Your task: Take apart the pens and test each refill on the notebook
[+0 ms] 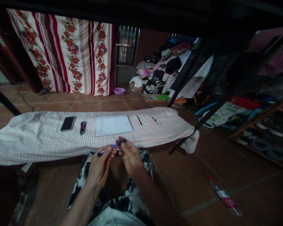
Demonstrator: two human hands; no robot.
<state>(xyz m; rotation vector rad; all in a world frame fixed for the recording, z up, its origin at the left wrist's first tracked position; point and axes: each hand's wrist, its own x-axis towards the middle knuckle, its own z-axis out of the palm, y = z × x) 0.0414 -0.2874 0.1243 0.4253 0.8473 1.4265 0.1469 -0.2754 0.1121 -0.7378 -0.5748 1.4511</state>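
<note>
Both my hands hold one purple pen [113, 145] just above my knees. My left hand [101, 164] pinches its lower, near end; my right hand [130, 156] grips its dark upper end. In front of them a striped cloth [37, 138] lies spread on the floor. On it rest a white spiral notebook [113, 125], a black phone [68, 123], a small bunch of pens [82, 127], a single dark pen [139, 120] and a pink and blue pen pair [154, 119].
Brown tiled floor [202, 175] surrounds the cloth. A flowered curtain [68, 53] hangs at the back, with a purple bowl [119, 91] and a heap of clothes [165, 72] beside it. Dark metal bars [195, 125] slant at right. A plastic bottle [223, 195] lies near right.
</note>
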